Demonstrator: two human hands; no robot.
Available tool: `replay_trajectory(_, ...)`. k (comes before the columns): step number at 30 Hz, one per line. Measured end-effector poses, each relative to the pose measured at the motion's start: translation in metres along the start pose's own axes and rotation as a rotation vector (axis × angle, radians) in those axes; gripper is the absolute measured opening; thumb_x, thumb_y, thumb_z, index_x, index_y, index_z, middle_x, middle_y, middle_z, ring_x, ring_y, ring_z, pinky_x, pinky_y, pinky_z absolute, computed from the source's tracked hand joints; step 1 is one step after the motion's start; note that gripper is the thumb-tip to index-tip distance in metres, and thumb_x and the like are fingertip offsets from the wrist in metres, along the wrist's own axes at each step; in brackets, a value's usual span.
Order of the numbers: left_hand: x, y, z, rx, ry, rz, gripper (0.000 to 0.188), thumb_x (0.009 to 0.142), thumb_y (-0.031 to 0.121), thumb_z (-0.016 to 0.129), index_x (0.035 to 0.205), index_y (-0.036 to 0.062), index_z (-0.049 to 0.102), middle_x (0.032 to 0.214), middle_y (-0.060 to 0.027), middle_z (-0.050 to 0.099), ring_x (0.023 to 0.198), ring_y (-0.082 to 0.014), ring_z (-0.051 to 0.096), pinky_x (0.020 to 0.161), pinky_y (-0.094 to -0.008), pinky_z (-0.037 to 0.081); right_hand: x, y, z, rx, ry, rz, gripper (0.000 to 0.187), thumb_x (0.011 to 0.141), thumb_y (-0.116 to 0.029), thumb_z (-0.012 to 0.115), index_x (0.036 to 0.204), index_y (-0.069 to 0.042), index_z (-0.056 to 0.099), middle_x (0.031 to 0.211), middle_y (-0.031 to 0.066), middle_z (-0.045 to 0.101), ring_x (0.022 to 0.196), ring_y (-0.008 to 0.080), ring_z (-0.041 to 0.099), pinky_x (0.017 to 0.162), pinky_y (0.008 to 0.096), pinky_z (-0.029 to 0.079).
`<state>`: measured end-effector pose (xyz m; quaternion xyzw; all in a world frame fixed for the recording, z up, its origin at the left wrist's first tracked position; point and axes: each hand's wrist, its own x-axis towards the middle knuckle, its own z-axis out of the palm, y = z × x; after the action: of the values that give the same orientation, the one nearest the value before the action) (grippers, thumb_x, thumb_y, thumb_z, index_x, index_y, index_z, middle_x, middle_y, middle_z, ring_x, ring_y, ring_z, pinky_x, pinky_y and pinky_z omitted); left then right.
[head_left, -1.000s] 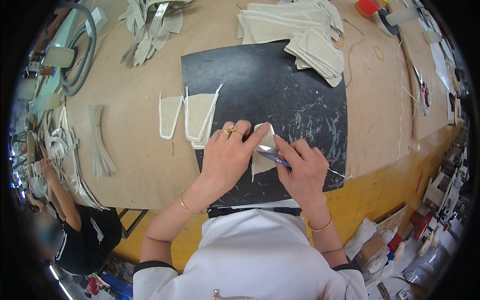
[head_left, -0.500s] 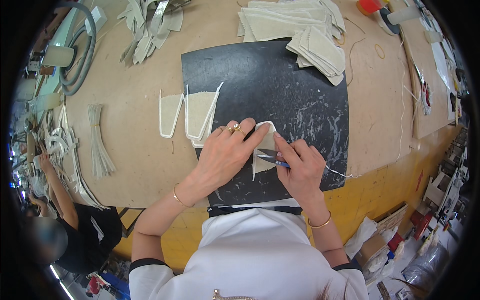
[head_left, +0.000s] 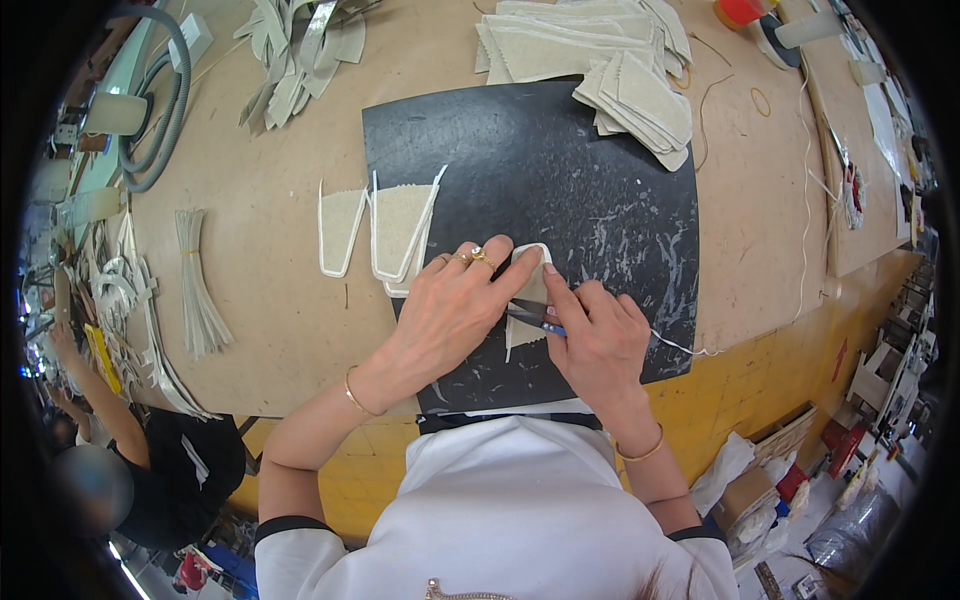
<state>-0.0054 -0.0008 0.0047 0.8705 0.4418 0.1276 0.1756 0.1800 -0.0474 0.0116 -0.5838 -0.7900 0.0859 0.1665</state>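
A small tapered beige fabric piece [head_left: 525,334] with a white cord along its edge lies on the black mat [head_left: 590,170]. My left hand [head_left: 455,300] holds it down, index finger on its rounded far end and the other fingers bent. In my right hand [head_left: 600,335] is a small pair of snips [head_left: 538,318] with dark blades and a blue handle, the blades crossing over the piece. My right index finger touches the corded edge by the far end. Several similar edged pieces [head_left: 403,225] lie left of my hands, partly on the mat.
Stacks of beige cut pieces [head_left: 570,40] stand at the far right, some overlapping the mat [head_left: 640,105]. A bundle of pale strips [head_left: 200,285] and loose grey-white strips [head_left: 145,310] lie left. White cord [head_left: 685,348] trails rightward. At lower left, a person in black [head_left: 185,470] works.
The snips have shifted slightly toward my left hand and lower. My hands otherwise stay almost in place on the piece. The person at the left has moved an arm, and a yellow object now shows there.
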Motion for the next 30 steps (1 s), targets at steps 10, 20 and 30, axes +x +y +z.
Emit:
replay_trajectory(10, 0.002, -0.002, -0.005, 0.184, -0.034, 0.045, 0.051, 0.080, 0.011, 0.066, 0.130, 0.0188, 0.061, 0.098, -0.0046, 0.054, 0.084, -0.0206, 0.059, 0.063, -0.0326, 0.048, 0.012, -0.015, -0.025, -0.066, -0.307, 0.127, 0.050, 0.076, -0.013, 0.074, 0.126, -0.013, 0.067, 0.075, 0.0015, 0.056, 0.061, 0.0168, 0.059, 0.057, 0.0301, 0.042)
replay_trajectory(20, -0.033, 0.034, 0.007, 0.256, 0.214, -0.373, 0.047, 0.089, 0.029, 0.068, 0.129, 0.0061, 0.059, 0.106, -0.0064, 0.054, 0.092, -0.0241, 0.054, 0.080, -0.0372, 0.041, -0.065, 0.103, -0.128, 0.036, -0.250, 0.705, 0.039, 0.083, -0.024, 0.077, 0.116, -0.003, 0.071, 0.101, 0.0144, 0.071, 0.085, 0.0270, 0.069, 0.078, 0.0324, 0.053)
replay_trajectory(30, -0.047, 0.052, 0.018, 0.076, 0.045, -0.287, 0.061, 0.091, 0.034, 0.066, 0.144, 0.0101, 0.049, 0.158, -0.0142, 0.034, 0.143, -0.0329, 0.033, 0.112, -0.0466, 0.025, 0.019, 0.037, -0.061, 0.265, -0.031, 0.198, 0.021, 0.086, -0.022, 0.075, 0.093, -0.004, 0.068, 0.094, 0.0110, 0.065, 0.076, 0.0277, 0.067, 0.066, 0.0351, 0.053)
